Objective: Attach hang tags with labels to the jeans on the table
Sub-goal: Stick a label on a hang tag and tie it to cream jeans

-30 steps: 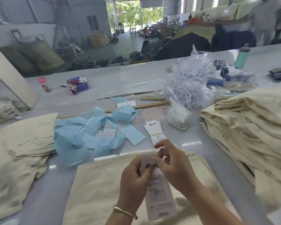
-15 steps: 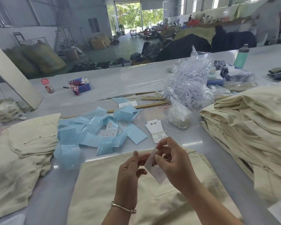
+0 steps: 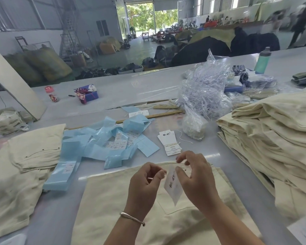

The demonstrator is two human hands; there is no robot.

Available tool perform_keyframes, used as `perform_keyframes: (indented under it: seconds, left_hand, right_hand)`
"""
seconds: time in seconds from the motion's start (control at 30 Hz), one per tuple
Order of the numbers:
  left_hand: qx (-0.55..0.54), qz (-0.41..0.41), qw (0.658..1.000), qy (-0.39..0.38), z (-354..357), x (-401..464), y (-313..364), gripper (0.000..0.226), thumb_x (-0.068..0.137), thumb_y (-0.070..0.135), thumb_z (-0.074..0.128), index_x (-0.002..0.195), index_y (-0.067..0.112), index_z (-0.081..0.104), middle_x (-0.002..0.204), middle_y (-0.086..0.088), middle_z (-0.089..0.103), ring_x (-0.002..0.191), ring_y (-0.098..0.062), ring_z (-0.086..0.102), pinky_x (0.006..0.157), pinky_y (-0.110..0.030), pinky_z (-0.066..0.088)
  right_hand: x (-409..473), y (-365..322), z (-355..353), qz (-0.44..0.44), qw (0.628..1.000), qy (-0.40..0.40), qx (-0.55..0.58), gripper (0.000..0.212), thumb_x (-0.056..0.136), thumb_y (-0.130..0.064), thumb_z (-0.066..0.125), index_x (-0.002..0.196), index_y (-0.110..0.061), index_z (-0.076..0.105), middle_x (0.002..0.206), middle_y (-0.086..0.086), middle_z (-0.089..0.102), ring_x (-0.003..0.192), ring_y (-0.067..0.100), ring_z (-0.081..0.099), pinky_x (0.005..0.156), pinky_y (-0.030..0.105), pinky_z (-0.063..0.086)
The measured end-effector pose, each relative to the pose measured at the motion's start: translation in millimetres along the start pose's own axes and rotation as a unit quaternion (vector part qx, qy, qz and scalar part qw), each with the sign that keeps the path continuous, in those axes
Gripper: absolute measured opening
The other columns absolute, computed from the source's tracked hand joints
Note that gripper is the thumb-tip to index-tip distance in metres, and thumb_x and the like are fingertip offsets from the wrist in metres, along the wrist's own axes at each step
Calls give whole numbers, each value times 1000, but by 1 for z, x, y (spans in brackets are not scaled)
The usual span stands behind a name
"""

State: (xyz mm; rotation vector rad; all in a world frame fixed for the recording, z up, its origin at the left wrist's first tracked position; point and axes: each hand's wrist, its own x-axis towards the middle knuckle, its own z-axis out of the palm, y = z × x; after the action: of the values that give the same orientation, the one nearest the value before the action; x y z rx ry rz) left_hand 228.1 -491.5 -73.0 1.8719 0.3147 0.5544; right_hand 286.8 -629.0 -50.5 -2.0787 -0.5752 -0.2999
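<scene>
Colours on bench: cream, pale blue, white, grey.

Jeans (image 3: 124, 200) under the hands: plain cream, no pattern; stack of jeans (image 3: 272, 138) at right and folded pile (image 3: 25, 156) at left same cream. Hang tag (image 3: 173, 186): white, black brush-style characters. Tag bundle (image 3: 170, 145): white, black print, thin yellowish band. Label backing strips (image 3: 102, 138): pale blue; labels on them white with dark print. Table (image 3: 113, 89): light grey, glossy. Plastic bag of ties (image 3: 203, 92): clear, white-lilac strands. Bottle (image 3: 262, 61): teal, grey cap. Bracelet (image 3: 131, 217) on left wrist: silver.
</scene>
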Motion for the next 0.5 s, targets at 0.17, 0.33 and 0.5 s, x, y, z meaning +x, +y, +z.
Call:
perform_keyframes:
  seconds: [0.17,0.33,0.5]
  left_hand:
    - [30,45,999,2,11,17,10,20,82,9,75,78,27,68,84,7,67,81,-5,64,65,-26,49]
    - [-16,51,998,-43,35,24,20,23,81,9,73,78,31,67,88,3,66,85,-13,66,69,-34,50]
    - [-3,42,996,-76,67,28,14,16,85,11,71,82,26,66,89,6,68,79,-2,63,65,-16,46]
  right_hand:
    - [2,4,-10,43,997,-19,61,23,78,-6,69,94,-22,67,78,-11,64,66,9,54,65,21,43]
    - [5,17,-19,148,948,-70,273,5,85,-8,70,80,-11,71,68,5,69,52,15,60,53,24,45]
    - [16,48,-48,144,980,47,128,12,82,-10,73,72,-15,69,59,-4,64,56,10,58,58,25,47]
